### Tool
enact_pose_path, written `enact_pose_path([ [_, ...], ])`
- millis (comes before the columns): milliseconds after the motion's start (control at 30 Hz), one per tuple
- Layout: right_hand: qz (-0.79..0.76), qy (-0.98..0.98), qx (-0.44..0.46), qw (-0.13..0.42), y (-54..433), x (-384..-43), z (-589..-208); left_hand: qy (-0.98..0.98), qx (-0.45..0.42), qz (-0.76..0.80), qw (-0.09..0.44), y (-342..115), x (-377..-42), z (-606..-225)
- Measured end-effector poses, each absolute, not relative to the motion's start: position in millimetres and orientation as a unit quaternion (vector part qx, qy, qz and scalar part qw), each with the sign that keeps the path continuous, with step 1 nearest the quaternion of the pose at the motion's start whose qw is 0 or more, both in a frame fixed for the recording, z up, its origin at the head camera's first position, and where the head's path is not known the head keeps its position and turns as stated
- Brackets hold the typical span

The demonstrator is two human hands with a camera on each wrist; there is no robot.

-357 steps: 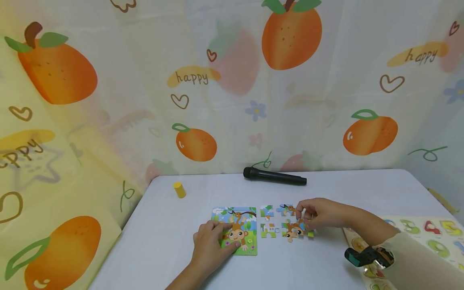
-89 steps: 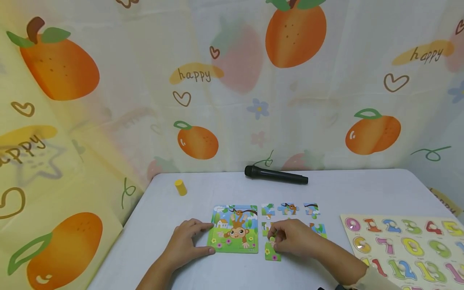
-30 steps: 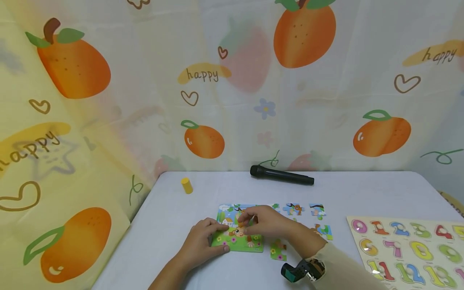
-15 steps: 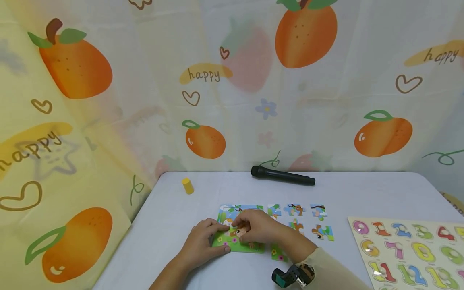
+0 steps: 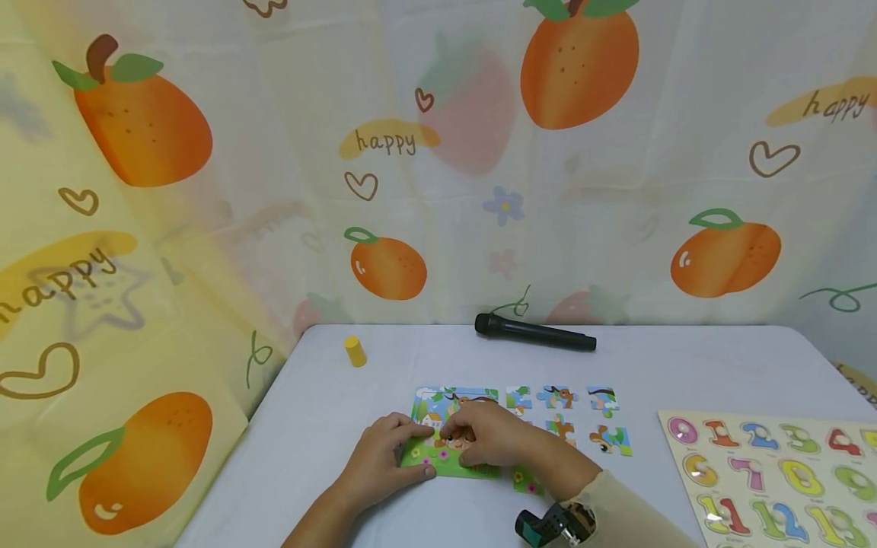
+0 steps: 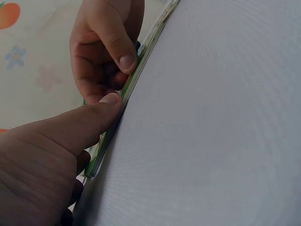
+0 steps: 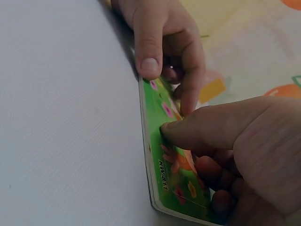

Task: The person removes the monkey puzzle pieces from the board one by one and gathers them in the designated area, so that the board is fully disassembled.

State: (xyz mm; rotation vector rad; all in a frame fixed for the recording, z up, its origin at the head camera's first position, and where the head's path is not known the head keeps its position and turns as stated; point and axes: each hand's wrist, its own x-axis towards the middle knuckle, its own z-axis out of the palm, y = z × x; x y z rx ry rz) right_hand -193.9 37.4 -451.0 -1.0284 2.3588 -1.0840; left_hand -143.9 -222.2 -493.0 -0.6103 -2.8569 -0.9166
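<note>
On the white table lies a square monkey jigsaw board point(image 5: 425, 399), green along its near edge. My left hand point(image 5: 384, 455) grips its left side and near corner, the thumb along the front edge and the index finger over the top. My right hand point(image 5: 489, 434) is over the middle of the board, thumb and index finger curled down onto the picture at a puzzle piece that they mostly hide. In the right wrist view, the right thumb point(image 7: 176, 131) touches the green part of the board beside the monkey picture.
Loose puzzle pieces point(image 5: 603, 399) lie in rows right of the board; the right forearm covers some. A number board point(image 5: 770, 464) is at the right. Behind are a black microphone point(image 5: 534, 332) and a yellow cylinder point(image 5: 355, 352), before a fruit-printed cloth point(image 5: 445, 228).
My right hand has gone from the loose pieces at the right onto the board, then shifted slightly toward its near edge. My left hand has kept to the board's left side.
</note>
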Motion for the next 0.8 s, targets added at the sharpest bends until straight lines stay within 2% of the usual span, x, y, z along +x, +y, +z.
enact_pose_path([
  [333,-0.362,0.836,-0.351,0.216,37.5,-194.1,-450.2,-0.932,-0.199,-0.3,0.045,-222.6,-143.8,-495.7],
  [800,-0.372,0.836,-0.336,0.223,34.3,-192.3,-444.3,-0.933,-0.199,-0.296,0.045,-221.2,-144.0,-493.3],
])
